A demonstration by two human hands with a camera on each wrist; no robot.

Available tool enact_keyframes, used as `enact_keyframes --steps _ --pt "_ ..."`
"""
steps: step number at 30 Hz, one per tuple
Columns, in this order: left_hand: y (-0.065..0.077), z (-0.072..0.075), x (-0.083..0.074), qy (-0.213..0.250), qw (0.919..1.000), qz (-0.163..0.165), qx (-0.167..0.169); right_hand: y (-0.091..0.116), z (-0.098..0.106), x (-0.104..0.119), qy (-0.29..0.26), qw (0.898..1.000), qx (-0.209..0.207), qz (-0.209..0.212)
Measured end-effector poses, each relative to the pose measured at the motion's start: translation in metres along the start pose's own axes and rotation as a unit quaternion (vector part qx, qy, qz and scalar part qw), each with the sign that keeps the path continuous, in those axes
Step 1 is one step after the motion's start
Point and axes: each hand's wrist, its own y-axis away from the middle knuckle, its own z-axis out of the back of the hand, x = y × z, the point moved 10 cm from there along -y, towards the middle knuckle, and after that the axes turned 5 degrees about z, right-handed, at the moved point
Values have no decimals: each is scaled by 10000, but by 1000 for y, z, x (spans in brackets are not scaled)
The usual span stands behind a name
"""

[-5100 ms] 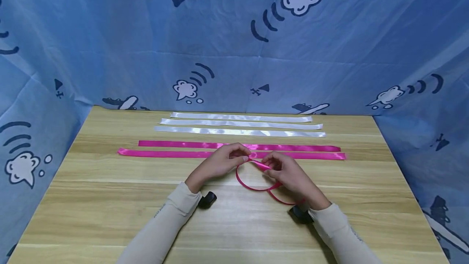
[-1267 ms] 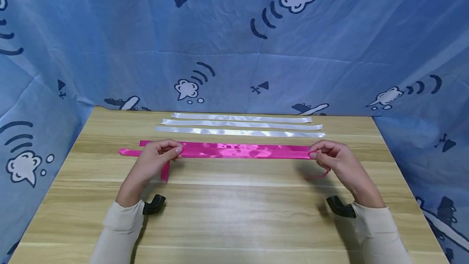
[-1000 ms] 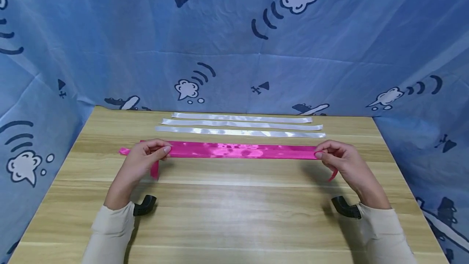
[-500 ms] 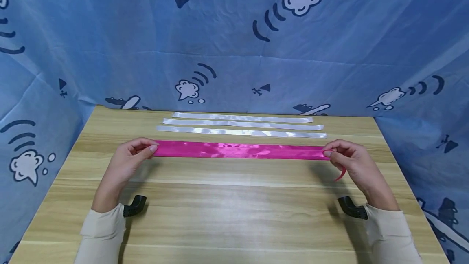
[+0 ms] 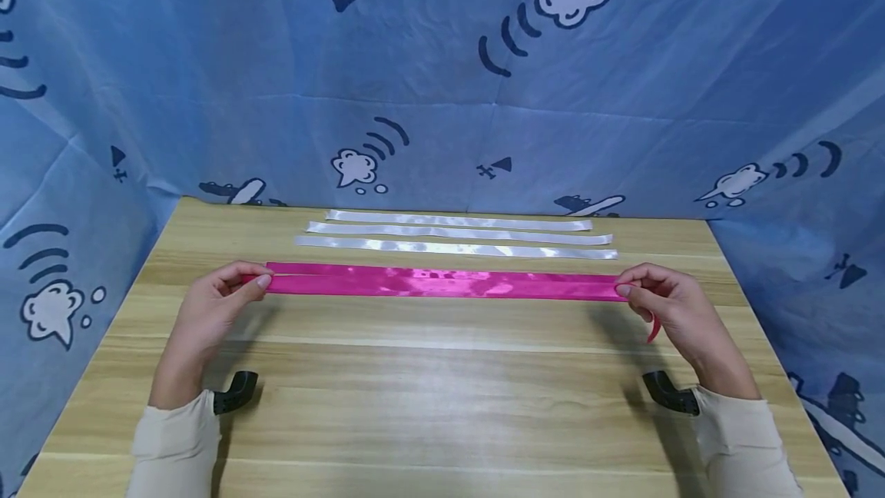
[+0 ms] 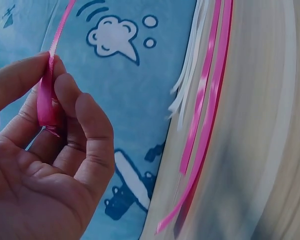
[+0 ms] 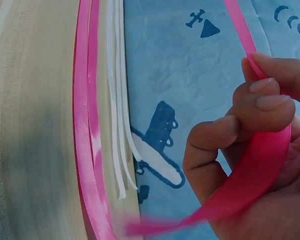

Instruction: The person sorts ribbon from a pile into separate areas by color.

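A pink satin ribbon (image 7: pixel 257 167) is stretched between my two hands above the table. My left hand (image 5: pixel 207 310) pinches it close to its left end; a short piece (image 6: pixel 47 102) folds down inside the fingers in the left wrist view. My right hand (image 5: pixel 684 317) pinches it between thumb and fingertips, and a curved tail (image 5: pixel 653 327) hangs below. Under it lie two more pink ribbons, the farther one (image 6: pixel 205 82) and the nearer one (image 6: pixel 214 100), side by side on the tabletop. In the head view the held ribbon overlaps them, so their edges are hard to separate.
Three white satin ribbons, the nearest (image 5: pixel 449 249), the middle (image 5: pixel 449 233) and the farthest (image 5: pixel 449 220), lie parallel behind the pink ones. The wooden table (image 5: pixel 442 406) ends at a blue printed cloth (image 5: pixel 429 60), which also hangs at both sides.
Earlier my hands were close together with the ribbon looped between them. They have spread apart, pulling it straight. Lately the left hand slid outward, and the tail below it is gone from the head view.
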Motion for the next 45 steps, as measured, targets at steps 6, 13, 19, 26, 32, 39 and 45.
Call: enact_keyframes --steps 6,13,19,26,32,39,45 --pt "2 17 4 206 9995 -1 -249 0 2 1 212 9998 -38 -16" --pt "5 38 13 569 9966 134 -583 1 7 0 398 9991 -104 36" --pt "7 50 18 1199 9896 134 -781 0 12 -3 261 9995 -148 123" --pt "7 58 24 1581 9840 123 -814 0 21 -10 436 9986 -289 22" --pt "7 63 29 1711 9813 186 -857 4 29 -13 595 9974 -412 -37" --pt "4 63 34 1245 9886 179 -826 5 31 -20 -151 9989 -422 116" --pt "-1 58 39 84 9973 146 -713 4 28 -32 -174 9993 -328 -49"
